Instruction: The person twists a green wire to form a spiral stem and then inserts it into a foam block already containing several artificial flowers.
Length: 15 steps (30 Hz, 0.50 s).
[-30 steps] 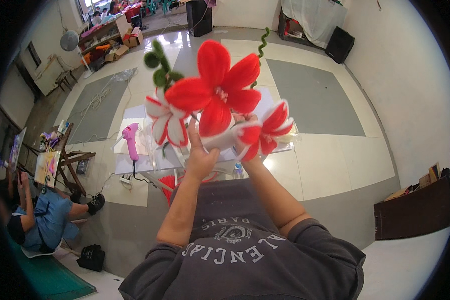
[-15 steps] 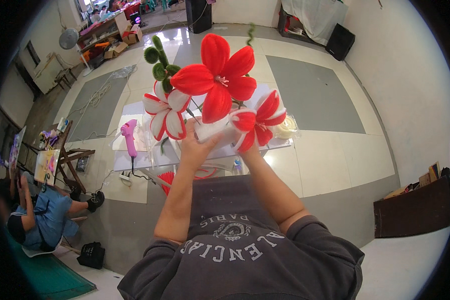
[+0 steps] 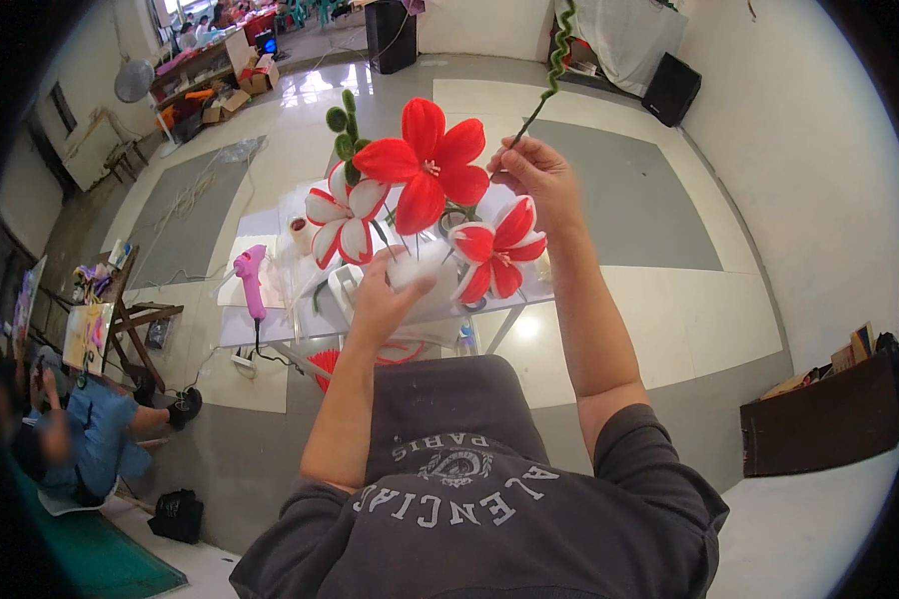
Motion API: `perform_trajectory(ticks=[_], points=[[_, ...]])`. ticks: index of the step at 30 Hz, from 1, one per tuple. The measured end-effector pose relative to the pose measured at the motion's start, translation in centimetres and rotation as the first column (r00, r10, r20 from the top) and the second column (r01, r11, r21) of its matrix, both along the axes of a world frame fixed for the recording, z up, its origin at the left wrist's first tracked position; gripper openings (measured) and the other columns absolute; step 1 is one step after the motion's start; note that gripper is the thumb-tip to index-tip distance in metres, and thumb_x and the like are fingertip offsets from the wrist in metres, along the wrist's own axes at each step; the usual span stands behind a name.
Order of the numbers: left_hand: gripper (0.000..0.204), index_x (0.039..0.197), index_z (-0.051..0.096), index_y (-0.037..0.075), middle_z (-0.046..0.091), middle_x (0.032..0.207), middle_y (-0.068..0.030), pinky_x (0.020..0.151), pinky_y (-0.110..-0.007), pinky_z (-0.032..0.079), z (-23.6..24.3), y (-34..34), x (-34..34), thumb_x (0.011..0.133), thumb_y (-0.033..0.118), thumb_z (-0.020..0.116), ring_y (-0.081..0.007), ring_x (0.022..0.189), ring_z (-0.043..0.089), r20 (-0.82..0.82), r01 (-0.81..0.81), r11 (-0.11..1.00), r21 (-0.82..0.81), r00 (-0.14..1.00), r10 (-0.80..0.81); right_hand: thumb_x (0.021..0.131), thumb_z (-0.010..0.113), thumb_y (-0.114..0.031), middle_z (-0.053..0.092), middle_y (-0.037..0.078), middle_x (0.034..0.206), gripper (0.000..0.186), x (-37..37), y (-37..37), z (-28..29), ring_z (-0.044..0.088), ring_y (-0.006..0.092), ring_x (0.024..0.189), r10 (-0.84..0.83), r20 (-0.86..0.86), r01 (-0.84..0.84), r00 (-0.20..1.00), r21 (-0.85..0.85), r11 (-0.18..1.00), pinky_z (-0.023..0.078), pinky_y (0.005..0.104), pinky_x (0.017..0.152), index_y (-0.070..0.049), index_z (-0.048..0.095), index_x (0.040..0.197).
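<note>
The left hand point(image 3: 385, 299) is clamped around the white wrapped base point(image 3: 420, 272) of a bunch of handmade flowers, holding it upright above the lap. The right hand point(image 3: 534, 175) is raised beside the bunch, its fingertips pinched on a thin green stem point(image 3: 539, 95) that climbs into a spiral curl. Out of the bunch rise a large red flower point(image 3: 425, 170), a red-and-white flower point(image 3: 340, 215) to its left, another red-and-white flower point(image 3: 494, 250) on the right, and green buds point(image 3: 342, 125) behind. Beneath them lies a pale surface point(image 3: 270, 324) carrying a pink glue gun point(image 3: 250, 280). At far left another person point(image 3: 80, 439) sits on the floor.
</note>
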<state>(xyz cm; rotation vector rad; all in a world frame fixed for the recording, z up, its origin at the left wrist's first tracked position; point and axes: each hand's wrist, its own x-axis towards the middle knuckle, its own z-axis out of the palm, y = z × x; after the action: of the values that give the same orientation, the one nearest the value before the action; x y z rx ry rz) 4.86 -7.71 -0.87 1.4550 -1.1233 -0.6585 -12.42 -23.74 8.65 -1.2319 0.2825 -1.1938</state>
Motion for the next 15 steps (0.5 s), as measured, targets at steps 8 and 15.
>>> perform_trajectory(ticks=[8,15], points=[[0.059,0.115,0.049,0.002,0.059,0.097,-0.0132,0.08,-0.03,0.045,0.0,-0.3,0.7,0.067,0.025,0.076,-0.0201,0.088,0.058,0.094,-0.001,1.0,0.019,0.996,-0.001,0.08,0.064,-0.003,0.064,0.01,0.08,0.013,0.4,0.3,-0.1,0.063,0.0163,0.07,0.108,-0.08,-0.115,0.991,-0.077,0.99,0.053,0.0271,0.065,0.003,0.061,0.092],[0.059,0.115,0.048,0.001,0.059,0.097,-0.0131,0.079,-0.029,0.045,-0.3,-0.2,0.9,0.068,0.024,0.076,-0.0196,0.088,0.058,0.048,0.04,0.999,0.004,0.998,-0.04,0.081,0.063,-0.005,0.064,0.01,0.084,0.014,1.3,0.7,-0.3,0.064,0.0175,0.073,0.126,-0.111,-0.131,0.986,-0.038,0.991,0.055,0.0285,0.065,0.004,0.061,0.092]])
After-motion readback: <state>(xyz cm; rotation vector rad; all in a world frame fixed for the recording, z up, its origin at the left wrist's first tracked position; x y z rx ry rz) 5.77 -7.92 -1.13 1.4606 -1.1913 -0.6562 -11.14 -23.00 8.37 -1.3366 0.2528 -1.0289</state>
